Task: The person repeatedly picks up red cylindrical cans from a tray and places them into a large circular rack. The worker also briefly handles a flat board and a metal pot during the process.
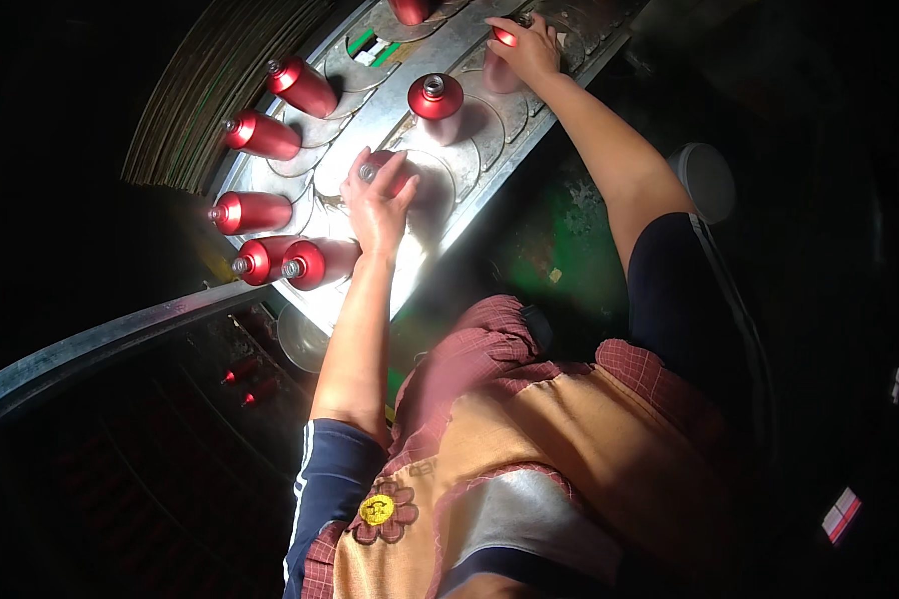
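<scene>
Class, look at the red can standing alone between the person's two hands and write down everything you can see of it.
The red can is a metallic, glossy cylinder with a rounded shoulder and a small silver valve on top, no cap. It stands upright on a round metal disc of the shiny plate conveyor, lit from below. Nothing touches it: the left hand grips another can nearer the person, and the right hand grips one farther along.

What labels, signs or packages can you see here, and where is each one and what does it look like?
Green and white patch: on the metal table among the red cans, small, striped.
Yellow round badge: on the apron, in a brown flower shape.
Red and white tag: lower right in the dark, small, slanted.
</scene>
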`<state>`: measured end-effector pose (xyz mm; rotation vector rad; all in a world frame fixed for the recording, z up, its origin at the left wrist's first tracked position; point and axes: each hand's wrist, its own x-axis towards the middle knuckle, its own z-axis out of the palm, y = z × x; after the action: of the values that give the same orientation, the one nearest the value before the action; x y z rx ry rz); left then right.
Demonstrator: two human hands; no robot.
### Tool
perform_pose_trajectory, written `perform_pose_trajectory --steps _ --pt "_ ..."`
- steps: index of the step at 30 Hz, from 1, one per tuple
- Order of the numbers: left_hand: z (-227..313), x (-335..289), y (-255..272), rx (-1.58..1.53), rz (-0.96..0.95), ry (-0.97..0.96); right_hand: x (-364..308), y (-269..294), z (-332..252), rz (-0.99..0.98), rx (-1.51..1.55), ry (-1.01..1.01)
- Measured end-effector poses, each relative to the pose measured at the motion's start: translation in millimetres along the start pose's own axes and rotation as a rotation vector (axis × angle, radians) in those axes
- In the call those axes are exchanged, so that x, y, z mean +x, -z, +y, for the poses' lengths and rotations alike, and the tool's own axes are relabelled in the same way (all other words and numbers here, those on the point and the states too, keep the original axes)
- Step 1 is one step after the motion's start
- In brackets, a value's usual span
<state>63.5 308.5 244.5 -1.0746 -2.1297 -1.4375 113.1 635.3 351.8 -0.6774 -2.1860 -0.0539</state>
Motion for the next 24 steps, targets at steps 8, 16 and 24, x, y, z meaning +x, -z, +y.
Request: perform_pose_trajectory --steps 8,16,24 --pt "34 -21 19 -0.177 0.004 -0.142 -9 49 12 0.167 -0.011 0.151" --pt "9 -145 131 -0.690 0.106 0.236 -90 175 -25 0.241 0.334 0.272" --pt "-93 -346 216 -0.769 0.394 0.814 -218 219 -184 -0.287 0.501 0.288"
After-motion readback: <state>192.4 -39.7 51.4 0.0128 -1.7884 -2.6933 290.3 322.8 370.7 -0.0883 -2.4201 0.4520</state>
